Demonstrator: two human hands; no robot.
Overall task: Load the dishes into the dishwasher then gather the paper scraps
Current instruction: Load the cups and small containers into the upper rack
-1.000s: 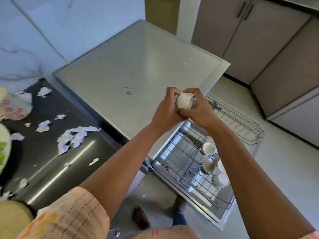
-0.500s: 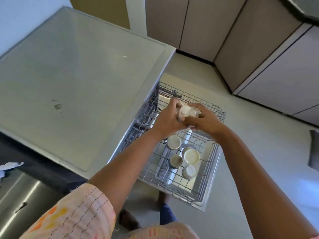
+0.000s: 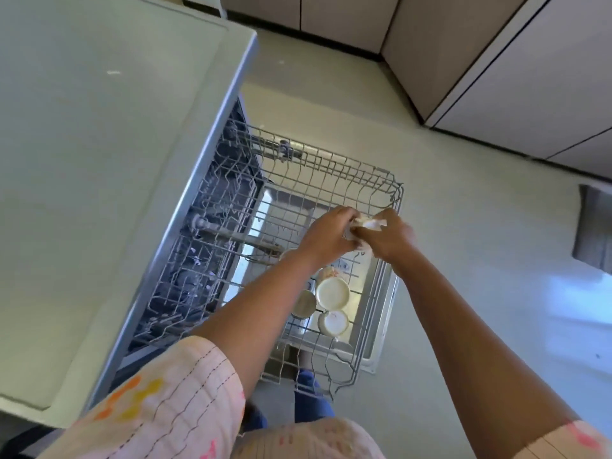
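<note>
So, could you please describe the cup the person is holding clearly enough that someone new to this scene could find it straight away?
Start at the pulled-out wire dishwasher rack beside the pale counter. Above its far right part, the left hand and right hand meet around a small white cup. Unlike the other white cups sitting in the rack nearer the person, this one is held in the air between both hands.

Both hands, left hand (image 3: pixel 326 235) and right hand (image 3: pixel 390 238), grip a small white ceramic cup (image 3: pixel 366 224) over the pulled-out grey wire dishwasher rack (image 3: pixel 381 180). Three white cups (image 3: pixel 332 293) sit in the rack nearer the person.
</note>
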